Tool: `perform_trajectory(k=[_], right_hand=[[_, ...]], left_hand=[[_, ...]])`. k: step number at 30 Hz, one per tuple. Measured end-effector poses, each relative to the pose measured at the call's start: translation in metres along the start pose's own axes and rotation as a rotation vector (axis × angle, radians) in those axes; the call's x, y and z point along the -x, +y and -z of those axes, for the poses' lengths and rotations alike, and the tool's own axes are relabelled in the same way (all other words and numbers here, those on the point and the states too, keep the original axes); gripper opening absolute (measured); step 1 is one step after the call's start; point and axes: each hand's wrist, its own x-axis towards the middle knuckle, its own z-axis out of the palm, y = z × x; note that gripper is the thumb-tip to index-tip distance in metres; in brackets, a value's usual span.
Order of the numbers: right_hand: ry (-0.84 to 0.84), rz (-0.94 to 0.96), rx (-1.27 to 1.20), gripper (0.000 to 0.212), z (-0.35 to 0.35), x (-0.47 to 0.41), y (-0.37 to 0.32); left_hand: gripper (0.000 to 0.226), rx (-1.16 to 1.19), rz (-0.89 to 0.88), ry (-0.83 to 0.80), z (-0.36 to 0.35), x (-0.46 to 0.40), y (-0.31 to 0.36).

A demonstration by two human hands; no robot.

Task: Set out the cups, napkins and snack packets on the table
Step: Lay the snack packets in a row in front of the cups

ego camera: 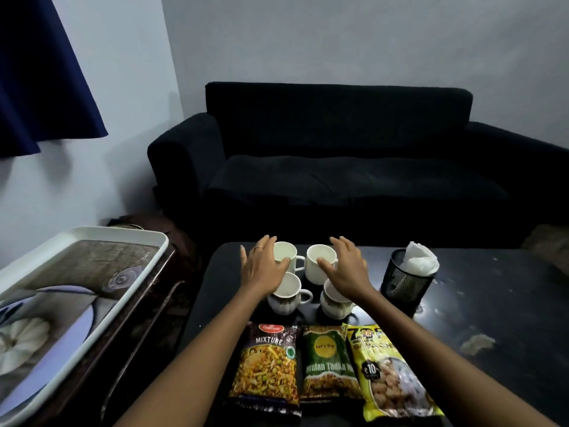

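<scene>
we judge the job nearly done: four cups [303,277] cluster mid-frame on the dark surface [492,303], three snack packets [326,369] lie in a row below them, napkins [420,258] stand in a mesh holder [403,286] at right. our left hand [264,266] and right hand [346,266] hover spread and released over the cups, perhaps touching; contact is hard to tell, and the lower right cup is partly hidden

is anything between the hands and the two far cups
Nothing visible. The left hand is spread right over the far left cup and the right hand over the far right cup. The two near cups sit below the wrists, not in between.
</scene>
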Motion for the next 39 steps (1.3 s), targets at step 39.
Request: perform_trajectory(k=[39], right_hand=[[0.056,-0.026,0.351,0.069,-0.022,0.211,0.015]], left_hand=[[0.064,-0.306,-0.342,-0.049,-0.034,0.2,-0.005]])
